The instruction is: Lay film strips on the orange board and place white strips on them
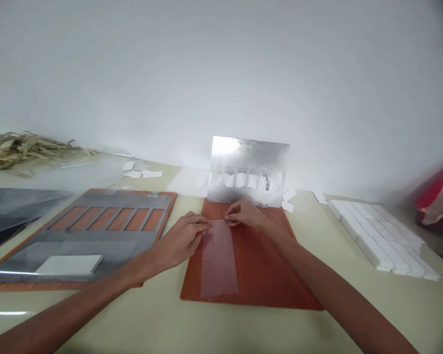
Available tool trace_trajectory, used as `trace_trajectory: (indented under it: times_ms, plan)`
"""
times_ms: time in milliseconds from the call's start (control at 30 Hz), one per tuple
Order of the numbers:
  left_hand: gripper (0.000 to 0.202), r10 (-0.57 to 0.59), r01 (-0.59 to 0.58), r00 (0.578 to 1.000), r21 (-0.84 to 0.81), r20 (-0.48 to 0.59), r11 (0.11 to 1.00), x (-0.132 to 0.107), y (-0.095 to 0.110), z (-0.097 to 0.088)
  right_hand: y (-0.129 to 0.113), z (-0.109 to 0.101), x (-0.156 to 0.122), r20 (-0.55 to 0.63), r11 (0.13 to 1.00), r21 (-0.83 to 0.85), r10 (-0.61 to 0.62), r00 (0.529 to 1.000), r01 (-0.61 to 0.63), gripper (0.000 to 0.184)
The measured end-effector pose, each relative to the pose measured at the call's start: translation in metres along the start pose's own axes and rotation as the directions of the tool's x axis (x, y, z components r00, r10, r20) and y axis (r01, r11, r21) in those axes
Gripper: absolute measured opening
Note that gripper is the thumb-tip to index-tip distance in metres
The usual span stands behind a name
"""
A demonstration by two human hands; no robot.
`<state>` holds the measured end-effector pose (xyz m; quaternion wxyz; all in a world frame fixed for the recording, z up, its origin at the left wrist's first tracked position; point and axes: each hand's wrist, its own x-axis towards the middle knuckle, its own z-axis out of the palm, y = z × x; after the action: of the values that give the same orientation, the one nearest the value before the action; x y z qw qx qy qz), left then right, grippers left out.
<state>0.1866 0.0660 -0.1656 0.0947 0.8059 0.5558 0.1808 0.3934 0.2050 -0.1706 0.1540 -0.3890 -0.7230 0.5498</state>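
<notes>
A translucent strip (218, 265) lies on the red-brown board (271, 273), nearer than the hands; left hand (189, 236) and right hand (243, 214) each pinch a far corner. At right sits a red bag (436, 195), contents unclear; farther back stands a slotted metal plate (249, 153).
</notes>
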Motion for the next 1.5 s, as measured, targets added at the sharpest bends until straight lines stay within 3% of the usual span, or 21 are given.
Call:
trace_trajectory:
  times_ms: [167, 333, 467, 633, 1067, 1333, 1500]
  plan:
    - [0.048, -0.013, 0.007, 0.999, 0.188, 0.032, 0.982, -0.013, -0.006, 0.006, 0.001, 0.003, -0.002, -0.077, 0.990, -0.130, -0.060, 0.995, 0.050, 0.016]
    - [0.048, -0.031, 0.026, 0.999, 0.166, 0.029, 0.986, -0.007, -0.012, 0.000, -0.003, 0.002, -0.030, -0.154, 0.919, -0.327, -0.280, 0.948, 0.218, 0.023]
    - [0.049, -0.031, 0.029, 0.999, 0.120, 0.009, 0.992, -0.003, -0.021, 0.000, 0.006, 0.004, -0.067, -0.048, 0.816, -0.450, -0.428, 0.903, 0.362, 0.027]
    - [0.045, -0.051, 0.047, 0.998, 0.080, 0.045, 0.996, 0.003, -0.027, 0.007, 0.024, 0.009, -0.090, 0.061, 0.732, -0.563, -0.426, 0.903, 0.384, 0.037]
    - [0.046, -0.027, 0.025, 1.000, 0.116, 0.015, 0.993, 0.022, -0.033, 0.008, 0.023, 0.015, -0.083, 0.071, 0.666, -0.617, -0.482, 0.873, 0.418, 0.038]
    - [0.046, 0.012, -0.005, 0.998, 0.112, -0.063, 0.994, 0.036, -0.039, 0.006, 0.017, 0.014, -0.073, 0.094, 0.615, -0.652, -0.516, 0.852, 0.444, 0.040]
    - [0.051, -0.012, 0.016, 0.999, 0.112, -0.037, 0.994, 0.033, -0.042, 0.008, 0.022, 0.013, -0.062, 0.111, 0.586, -0.666, -0.533, 0.839, 0.461, 0.039]
